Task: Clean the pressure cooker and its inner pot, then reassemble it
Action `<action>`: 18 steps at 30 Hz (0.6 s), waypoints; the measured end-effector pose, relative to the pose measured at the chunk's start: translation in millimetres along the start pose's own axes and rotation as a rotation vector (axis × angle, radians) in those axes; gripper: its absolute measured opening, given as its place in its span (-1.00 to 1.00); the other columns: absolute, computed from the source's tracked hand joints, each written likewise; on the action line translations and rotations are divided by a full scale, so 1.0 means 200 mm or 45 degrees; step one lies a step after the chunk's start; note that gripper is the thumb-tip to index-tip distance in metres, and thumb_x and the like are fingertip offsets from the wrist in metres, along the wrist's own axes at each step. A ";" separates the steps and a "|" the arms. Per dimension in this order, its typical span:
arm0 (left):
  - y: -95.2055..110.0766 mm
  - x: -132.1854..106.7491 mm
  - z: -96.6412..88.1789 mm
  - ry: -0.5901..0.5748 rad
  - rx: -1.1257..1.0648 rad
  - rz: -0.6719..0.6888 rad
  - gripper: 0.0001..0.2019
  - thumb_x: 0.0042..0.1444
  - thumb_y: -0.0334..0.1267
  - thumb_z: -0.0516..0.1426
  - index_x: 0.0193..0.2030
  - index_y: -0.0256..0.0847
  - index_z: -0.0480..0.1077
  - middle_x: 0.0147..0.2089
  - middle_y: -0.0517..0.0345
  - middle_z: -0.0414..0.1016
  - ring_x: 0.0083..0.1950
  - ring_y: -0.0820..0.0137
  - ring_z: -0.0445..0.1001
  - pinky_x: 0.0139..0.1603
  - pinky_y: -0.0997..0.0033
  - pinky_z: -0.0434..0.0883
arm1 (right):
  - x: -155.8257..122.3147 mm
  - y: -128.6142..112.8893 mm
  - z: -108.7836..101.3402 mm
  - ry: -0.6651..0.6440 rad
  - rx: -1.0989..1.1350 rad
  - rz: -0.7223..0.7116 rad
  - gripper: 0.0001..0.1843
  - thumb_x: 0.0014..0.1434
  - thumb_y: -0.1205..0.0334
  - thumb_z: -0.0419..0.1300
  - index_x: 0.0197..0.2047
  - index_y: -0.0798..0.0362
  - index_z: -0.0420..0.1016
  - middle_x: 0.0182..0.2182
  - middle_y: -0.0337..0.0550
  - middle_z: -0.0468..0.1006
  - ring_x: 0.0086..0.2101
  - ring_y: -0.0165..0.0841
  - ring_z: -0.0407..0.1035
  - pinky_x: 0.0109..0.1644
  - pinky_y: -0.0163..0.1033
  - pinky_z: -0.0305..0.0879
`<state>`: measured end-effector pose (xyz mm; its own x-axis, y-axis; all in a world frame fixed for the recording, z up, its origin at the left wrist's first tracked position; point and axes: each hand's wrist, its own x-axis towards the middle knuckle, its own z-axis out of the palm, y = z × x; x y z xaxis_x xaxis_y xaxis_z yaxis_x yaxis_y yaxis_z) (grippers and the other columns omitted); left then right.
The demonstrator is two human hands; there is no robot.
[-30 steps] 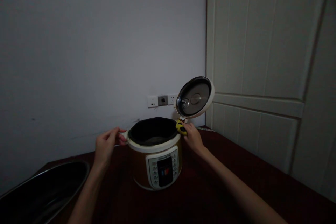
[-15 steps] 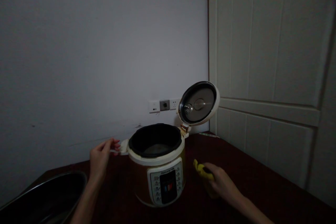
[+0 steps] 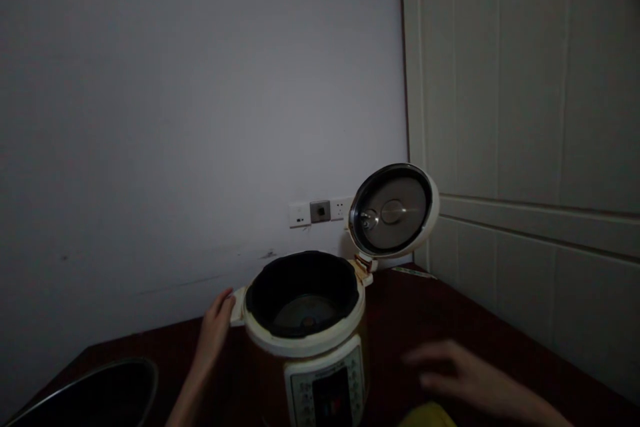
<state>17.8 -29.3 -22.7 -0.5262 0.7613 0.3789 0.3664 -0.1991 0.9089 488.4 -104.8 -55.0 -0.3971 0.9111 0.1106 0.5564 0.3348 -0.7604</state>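
An electric pressure cooker (image 3: 306, 345) stands with its lid (image 3: 393, 210) raised on a hinge at the right. Its dark inside shows a bare heating plate (image 3: 307, 312) at the bottom. My left hand (image 3: 214, 328) is closed at the outer end of the cooker's white side handle (image 3: 239, 308); part of the grip is hidden. To the right of the cooker, my right hand (image 3: 460, 373) hovers, slightly blurred, with thumb and fingers apart and nothing between them. A yellow cloth (image 3: 427, 415) lies below it, cut off by the bottom edge.
A dark pot or basin (image 3: 107, 390) with a shiny rim stands at the lower left. All rests on a dark red tabletop (image 3: 400, 307). Behind are a wall with sockets (image 3: 320, 211) and, at right, a pale panelled cabinet (image 3: 525, 147). A thin strip (image 3: 414, 272) lies near the corner.
My right hand has let go of the yellow cloth, which now lies lower in view. My left hand has shifted along the handle's end. The view shows the cooker nearer and lower.
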 end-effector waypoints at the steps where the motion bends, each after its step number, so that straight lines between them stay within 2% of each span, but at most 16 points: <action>1: -0.01 0.00 0.00 -0.011 -0.019 -0.004 -0.52 -0.14 -0.03 0.04 -0.15 -0.32 0.47 -0.05 -0.14 0.53 0.06 0.08 0.44 0.16 0.12 0.27 | 0.05 0.01 -0.10 0.220 0.091 0.001 -0.50 0.06 -0.13 0.17 -0.06 0.03 0.55 -0.03 0.04 0.53 0.02 -0.05 0.38 0.16 0.04 0.24; 5: -0.04 0.00 0.01 -0.030 -0.117 -0.029 -0.51 -0.16 -0.02 0.06 -0.15 -0.31 0.48 -0.06 -0.11 0.54 0.07 0.08 0.44 0.17 0.12 0.26 | 0.34 0.06 -0.46 0.861 0.745 0.049 -0.52 0.00 -0.13 0.20 -0.09 -0.01 0.46 -0.09 0.05 0.55 -0.17 -0.13 0.49 -0.08 -0.01 0.43; 6: -0.04 0.00 0.01 -0.035 -0.149 -0.041 -0.51 -0.18 -0.02 0.07 -0.16 -0.31 0.49 -0.07 -0.11 0.54 0.06 0.08 0.44 0.17 0.11 0.26 | 0.42 0.06 -0.52 0.950 0.841 0.038 -0.57 -0.01 -0.11 0.20 -0.14 -0.02 0.45 -0.11 0.01 0.55 -0.20 -0.17 0.49 -0.09 -0.05 0.44; 8: -0.03 -0.01 0.01 -0.045 -0.216 -0.064 -0.51 -0.21 -0.03 0.08 -0.18 -0.31 0.49 -0.09 -0.10 0.56 0.03 0.07 0.45 0.14 0.10 0.28 | 0.55 0.03 -0.60 0.997 0.944 -0.049 -0.63 -0.02 -0.08 0.20 -0.22 -0.04 0.46 -0.17 -0.04 0.57 -0.23 -0.21 0.49 -0.12 -0.09 0.44; 12: -0.01 -0.03 0.02 -0.038 -0.295 -0.074 -0.54 -0.25 -0.02 0.12 -0.24 -0.29 0.50 -0.17 -0.04 0.59 -0.05 0.10 0.49 0.07 0.13 0.33 | 0.75 -0.08 -0.63 1.099 0.858 -0.338 -0.59 -0.03 -0.13 0.15 -0.29 0.03 0.48 -0.28 0.04 0.59 -0.22 -0.17 0.46 -0.18 -0.11 0.42; 18: 0.04 -0.06 0.03 -0.023 -0.328 -0.070 -0.59 -0.27 -0.02 0.13 -0.31 -0.25 0.51 -0.28 0.03 0.60 -0.20 0.15 0.52 -0.11 0.19 0.41 | 0.91 -0.10 -0.60 1.252 0.616 -0.544 -0.50 0.07 -0.19 -0.02 -0.35 0.06 0.49 -0.38 0.07 0.55 -0.28 -0.23 0.42 -0.22 -0.15 0.36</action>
<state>31.9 -37.1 -20.7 -0.5255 0.7856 0.3268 0.1288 -0.3062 0.9432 493.1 83.4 56.9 0.3674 0.6117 0.7006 0.0952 0.7246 -0.6826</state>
